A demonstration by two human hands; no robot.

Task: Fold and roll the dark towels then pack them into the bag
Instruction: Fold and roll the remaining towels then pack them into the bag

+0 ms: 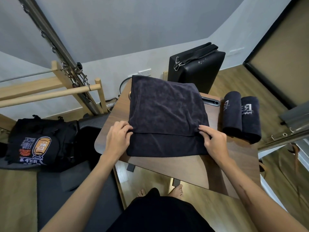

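Note:
A dark towel (164, 108) lies spread on the small wooden table (189, 168), its upper layer folded over the lower one, with a band of the lower layer showing near me. My left hand (117, 136) pinches the folded layer's left corner. At the right corner, my right hand (212, 140) pinches the same edge. Two rolled dark towels (240, 117) with white lettering lie side by side at the table's right. A black bag (38, 143) with a colourful print sits on the dark padded surface to my left.
A black padded box (197, 71) with a strap stands behind the table. Wooden bars and metal springs (70, 67) of an exercise frame rise at the left. A metal rail (284, 136) runs along the right. My bare feet show under the table.

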